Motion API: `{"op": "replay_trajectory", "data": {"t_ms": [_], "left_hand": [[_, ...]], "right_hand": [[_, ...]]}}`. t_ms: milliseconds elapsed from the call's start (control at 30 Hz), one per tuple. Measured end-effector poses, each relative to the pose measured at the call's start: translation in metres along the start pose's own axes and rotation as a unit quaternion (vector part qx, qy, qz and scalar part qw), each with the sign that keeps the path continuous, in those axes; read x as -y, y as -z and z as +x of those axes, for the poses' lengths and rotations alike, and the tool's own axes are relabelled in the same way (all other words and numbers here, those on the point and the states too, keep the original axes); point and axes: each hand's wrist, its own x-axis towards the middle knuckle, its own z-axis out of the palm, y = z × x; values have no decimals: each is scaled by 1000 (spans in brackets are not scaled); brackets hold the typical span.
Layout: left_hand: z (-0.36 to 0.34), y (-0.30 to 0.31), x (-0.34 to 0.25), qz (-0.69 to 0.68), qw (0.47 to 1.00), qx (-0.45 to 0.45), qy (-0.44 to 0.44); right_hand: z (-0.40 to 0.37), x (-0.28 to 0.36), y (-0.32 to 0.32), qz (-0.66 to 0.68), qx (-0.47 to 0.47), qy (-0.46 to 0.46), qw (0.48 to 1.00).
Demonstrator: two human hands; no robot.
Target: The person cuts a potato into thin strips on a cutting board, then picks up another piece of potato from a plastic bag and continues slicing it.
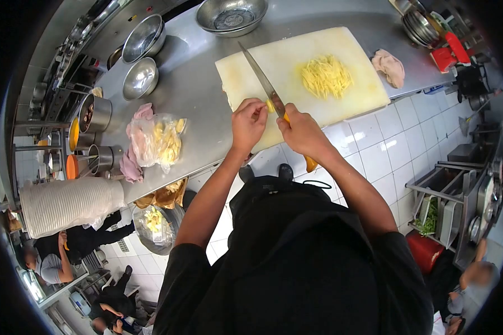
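Observation:
My right hand is closed round the yellow handle of a long knife, whose blade points up and left over a white cutting board. Beside the blade, my left hand has its fingers bent together against a small yellow piece at the board's near edge. Thin yellow strips lie heaped on the right half of the board. To the left, an open plastic bag holds larger peeled yellow pieces.
Metal bowls stand at the back left of the steel counter. A pink cloth lies right of the board. Stacked pale containers are at the left, above a bin. Other people are at lower left and lower right.

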Motion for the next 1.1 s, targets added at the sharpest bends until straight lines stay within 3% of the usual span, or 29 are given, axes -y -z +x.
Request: {"op": "replay_trajectory", "data": {"t_ms": [533, 733, 1100], "left_hand": [[1, 0, 0, 0, 1000, -4, -11], [-4, 0, 2, -8, 1000, 1, 10], [0, 0, 0, -8, 1000, 0, 5]], "right_hand": [[4, -1, -5, -17, 1, 7, 1000], [9, -9, -10, 16, 50, -32, 998], [3, 4, 1, -1, -3, 7, 1000]]}}
